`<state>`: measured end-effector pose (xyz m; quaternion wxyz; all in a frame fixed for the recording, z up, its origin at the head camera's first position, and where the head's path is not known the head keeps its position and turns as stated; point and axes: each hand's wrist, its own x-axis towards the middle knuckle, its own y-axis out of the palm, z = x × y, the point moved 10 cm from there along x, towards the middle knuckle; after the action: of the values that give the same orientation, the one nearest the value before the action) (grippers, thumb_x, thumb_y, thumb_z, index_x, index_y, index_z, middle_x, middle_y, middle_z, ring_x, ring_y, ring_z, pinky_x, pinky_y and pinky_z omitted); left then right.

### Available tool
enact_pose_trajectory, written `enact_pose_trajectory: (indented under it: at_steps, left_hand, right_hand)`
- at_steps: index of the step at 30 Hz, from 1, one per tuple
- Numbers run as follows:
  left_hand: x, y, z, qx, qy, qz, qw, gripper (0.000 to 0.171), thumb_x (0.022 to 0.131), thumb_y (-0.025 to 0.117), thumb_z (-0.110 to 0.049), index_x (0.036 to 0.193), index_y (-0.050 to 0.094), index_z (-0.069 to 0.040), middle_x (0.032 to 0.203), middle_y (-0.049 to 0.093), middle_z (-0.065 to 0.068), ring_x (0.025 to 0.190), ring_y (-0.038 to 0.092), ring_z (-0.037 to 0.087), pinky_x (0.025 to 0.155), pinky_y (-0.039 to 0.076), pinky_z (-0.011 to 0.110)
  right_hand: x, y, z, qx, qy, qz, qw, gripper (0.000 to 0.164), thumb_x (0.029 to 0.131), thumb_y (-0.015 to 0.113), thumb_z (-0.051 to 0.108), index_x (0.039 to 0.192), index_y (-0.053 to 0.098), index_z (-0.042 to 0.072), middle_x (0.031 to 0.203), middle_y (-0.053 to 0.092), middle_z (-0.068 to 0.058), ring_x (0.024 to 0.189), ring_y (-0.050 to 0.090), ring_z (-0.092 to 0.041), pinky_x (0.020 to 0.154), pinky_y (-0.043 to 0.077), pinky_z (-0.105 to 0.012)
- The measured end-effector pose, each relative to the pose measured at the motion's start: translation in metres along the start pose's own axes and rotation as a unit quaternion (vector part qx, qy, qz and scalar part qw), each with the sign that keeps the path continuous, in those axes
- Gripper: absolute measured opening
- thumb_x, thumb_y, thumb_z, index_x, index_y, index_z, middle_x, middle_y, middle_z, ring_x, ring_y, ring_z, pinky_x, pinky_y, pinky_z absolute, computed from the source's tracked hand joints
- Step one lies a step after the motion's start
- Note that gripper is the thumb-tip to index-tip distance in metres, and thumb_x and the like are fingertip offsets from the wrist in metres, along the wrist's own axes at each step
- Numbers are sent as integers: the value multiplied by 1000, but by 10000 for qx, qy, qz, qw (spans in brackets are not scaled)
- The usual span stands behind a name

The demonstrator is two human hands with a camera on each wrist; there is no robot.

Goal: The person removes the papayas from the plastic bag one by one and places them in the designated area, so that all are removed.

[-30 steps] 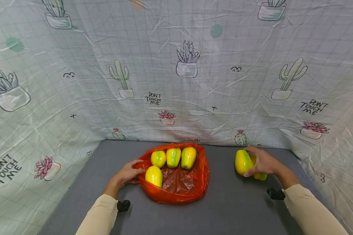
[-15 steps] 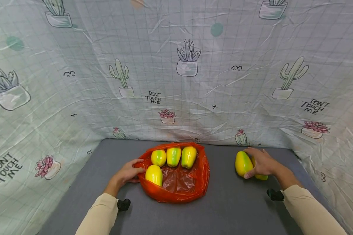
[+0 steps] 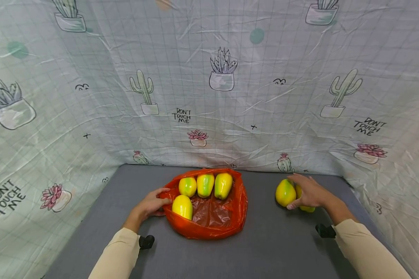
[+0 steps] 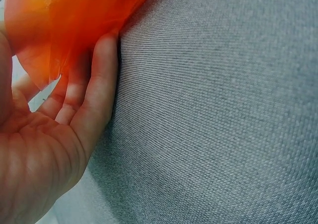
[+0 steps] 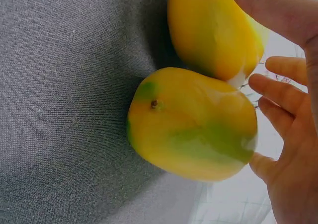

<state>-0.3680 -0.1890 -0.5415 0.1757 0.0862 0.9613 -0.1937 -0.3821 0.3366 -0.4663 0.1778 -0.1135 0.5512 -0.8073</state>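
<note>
An orange-red plastic bag lies with its mouth spread wide, several yellow-green papayas inside it. My left hand holds the bag's left rim; in the left wrist view its fingers curl behind the thin orange plastic. On the right, two more papayas lie side by side on the table. My right hand is over them, thumb near the left papaya and palm covering much of the right papaya. In the right wrist view, the fingers spread loosely behind both fruits; the little finger meets the lower papaya.
The grey cloth-covered table extends between the bag and the right-hand papayas. A wrinkled curtain printed with potted cacti hangs behind and along both sides. Small black devices sit at both wrists.
The left one of the two loose papayas has turned and shifted slightly left under my right hand. My left hand and the bag stay nearly where they were.
</note>
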Motion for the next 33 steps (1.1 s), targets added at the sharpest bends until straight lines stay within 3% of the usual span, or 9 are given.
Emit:
enact_pose_trajectory:
  at_steps: [5,12,17,33]
  left_hand:
    - [0,0,-1,-2,45,13,10000,64,97,67,-20,155,43,-6,146,48,29,96,67,24,74,64,36]
    - [0,-2,-1,1,7,-40,10000,64,96,68,-20,154,44,-7,146,50,28,96,67,24,74,64,36]
    - [-1,-1,0,-15,52,-50,10000,64,97,68,-20,154,44,-6,147,49,28,99,66,25,76,64,37]
    - [-3,0,1,-20,65,-80,9999,64,97,69,-21,154,44,-7,149,47,28,100,66,26,77,64,37]
  right_hand:
    - [-3,-4,7,142,-32,-131,9998,110,71,92,53,151,45,-6,155,43,-35,145,33,-59,115,17,-81]
    - [-4,-12,26,432,-31,-383,9983,104,74,93,47,154,45,1,158,43,-29,144,39,-54,111,34,-76]
    - [-6,-14,39,557,91,-417,9975,105,75,92,49,156,43,6,160,43,-25,142,44,-51,108,40,-73]
    - [-10,-7,90,1191,-363,-619,9903,93,76,91,48,153,49,15,157,51,-17,142,49,-44,111,40,-70]
